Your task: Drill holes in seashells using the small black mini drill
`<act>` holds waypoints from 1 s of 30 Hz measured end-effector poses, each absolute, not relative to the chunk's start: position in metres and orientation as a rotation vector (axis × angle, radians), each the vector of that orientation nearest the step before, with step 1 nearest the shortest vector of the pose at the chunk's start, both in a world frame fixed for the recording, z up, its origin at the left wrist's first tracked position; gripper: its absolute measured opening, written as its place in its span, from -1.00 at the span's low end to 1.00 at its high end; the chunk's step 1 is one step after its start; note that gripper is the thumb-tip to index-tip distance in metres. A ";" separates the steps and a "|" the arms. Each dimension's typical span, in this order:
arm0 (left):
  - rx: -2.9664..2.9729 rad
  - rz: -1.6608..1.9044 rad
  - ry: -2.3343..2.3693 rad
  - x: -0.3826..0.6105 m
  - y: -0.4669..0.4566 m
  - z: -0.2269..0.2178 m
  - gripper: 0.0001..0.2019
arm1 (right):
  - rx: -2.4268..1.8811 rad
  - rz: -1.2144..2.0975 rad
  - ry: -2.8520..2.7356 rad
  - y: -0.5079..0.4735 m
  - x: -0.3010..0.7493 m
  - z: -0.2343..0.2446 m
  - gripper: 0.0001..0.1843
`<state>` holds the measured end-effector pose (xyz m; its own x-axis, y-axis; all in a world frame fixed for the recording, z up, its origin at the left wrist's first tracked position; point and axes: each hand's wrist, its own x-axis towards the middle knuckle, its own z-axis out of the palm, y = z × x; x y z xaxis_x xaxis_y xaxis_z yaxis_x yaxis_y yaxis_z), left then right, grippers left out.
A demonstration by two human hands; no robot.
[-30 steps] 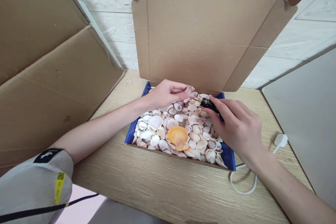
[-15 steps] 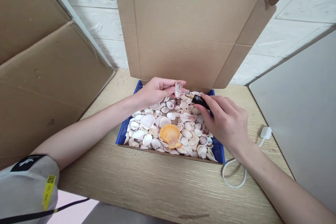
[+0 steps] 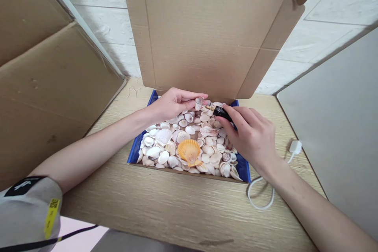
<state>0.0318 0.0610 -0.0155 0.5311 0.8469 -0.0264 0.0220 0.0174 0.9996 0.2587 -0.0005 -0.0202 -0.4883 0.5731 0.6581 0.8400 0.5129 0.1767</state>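
My left hand [image 3: 174, 104] pinches a small pinkish-white seashell [image 3: 199, 103] between thumb and fingers, above the far part of a shell-filled box. In my right hand [image 3: 251, 134] is a black mini drill [image 3: 222, 113] with a brass-coloured tip [image 3: 209, 108] that points left at the shell. The tip is very close to the shell; whether they touch I cannot tell. Below both hands, many white and cream shells [image 3: 163, 136] cover the box's bottom. A large orange scallop shell [image 3: 189, 151] lies near the front edge.
The cardboard box's lid [image 3: 203, 35] stands upright behind the shells, and blue lining [image 3: 243, 168] shows at its sides. A white cable [image 3: 261, 208] with a white plug [image 3: 295, 147] lies on the wooden table [image 3: 165, 204] at right. Cardboard panels [image 3: 59, 86] rise on the left.
The seashell in my left hand has tilted and dropped slightly. The mini drill stays aimed at it. The whole view has shifted a little.
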 end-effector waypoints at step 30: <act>1.322 0.797 0.680 0.031 0.056 -0.009 -0.59 | -1.117 -0.336 -2.166 0.002 0.260 -0.025 -0.69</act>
<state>0.0310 0.0555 -0.0091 0.5700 0.8216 0.0127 -0.1165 0.0655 0.9910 0.2596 0.0016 -0.0245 -0.4103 0.6245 0.6645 0.7964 0.6004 -0.0726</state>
